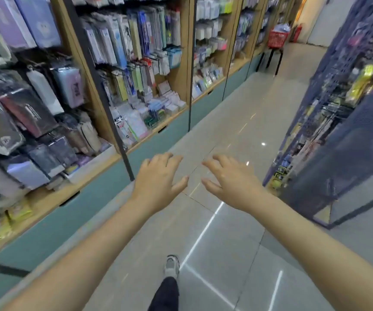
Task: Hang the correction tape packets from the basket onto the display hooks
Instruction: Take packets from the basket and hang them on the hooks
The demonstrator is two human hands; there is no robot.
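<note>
A red basket (277,38) with pale packets heaped in it stands on a black stool far down the aisle at the upper right. My left hand (158,180) and my right hand (230,180) are stretched out side by side over the floor, palms down, fingers loosely spread, holding nothing. Both hands are far from the basket. The hooks on the left display wall (136,52) carry many hanging packets; the picture is blurred, so I cannot tell which are correction tape.
Wooden shelving with teal drawers (163,140) lines the left of the aisle. A dark blue mesh rack (342,131) full of goods stands on the right. Grey tiled floor (237,113) runs between them toward the basket. My shoe (171,265) is at the bottom centre.
</note>
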